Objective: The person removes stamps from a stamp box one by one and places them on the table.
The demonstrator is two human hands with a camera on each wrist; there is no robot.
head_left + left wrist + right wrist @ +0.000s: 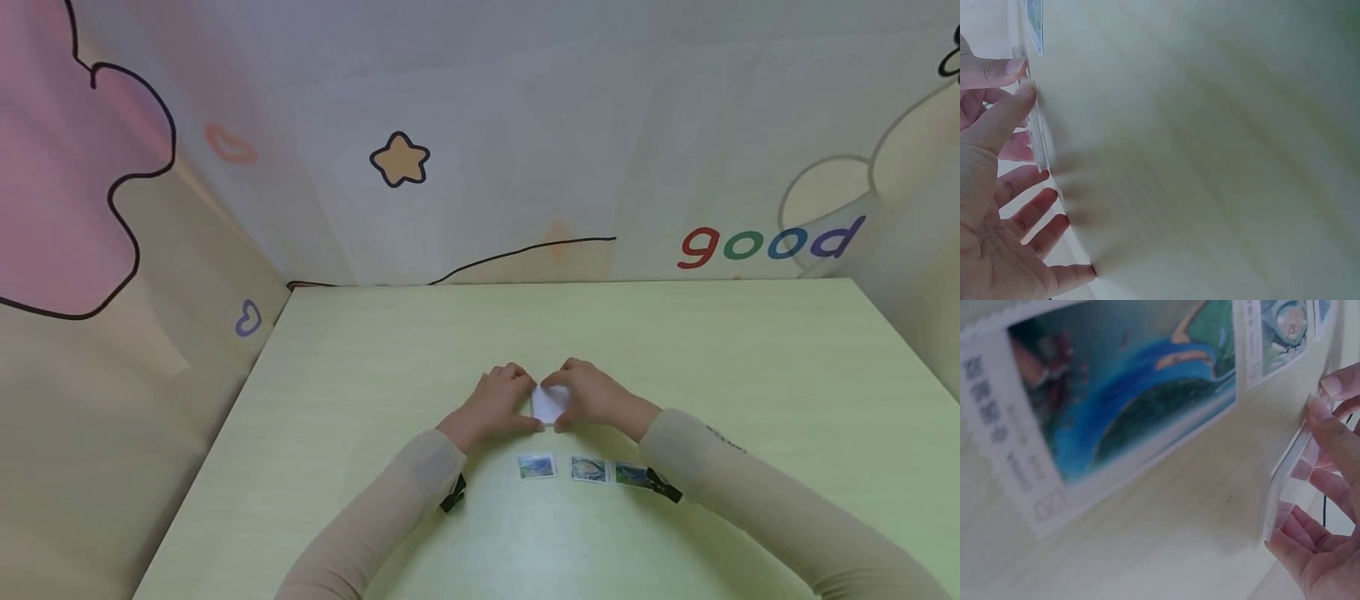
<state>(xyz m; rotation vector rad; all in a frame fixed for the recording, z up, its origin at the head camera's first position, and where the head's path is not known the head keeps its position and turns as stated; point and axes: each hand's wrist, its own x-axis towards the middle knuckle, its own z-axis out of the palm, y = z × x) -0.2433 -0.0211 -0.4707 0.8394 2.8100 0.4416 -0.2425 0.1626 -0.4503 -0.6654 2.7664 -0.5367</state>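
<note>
A thin, flat clear plastic case (550,405), whitish from above, lies between both hands on the table. My left hand (501,402) holds its left side, thumb at the near edge and index finger at the far corner. In the left wrist view, the other fingers (1044,234) spread with their tips at the tabletop. My right hand (596,396) grips the right side, thumb in front and fingers behind. The two thumbs sit close together on the near edge (1285,462). Nearer the body lie three picture stamps: a left one (536,467), a middle one (588,469) and a right one (630,474).
The stamps form a row on the pale green table (360,375), the right one partly covered by the black strap (664,487) at the right wrist. Another black strap (453,493) hangs at the left wrist. A printed cloth backdrop (510,150) rises behind the table.
</note>
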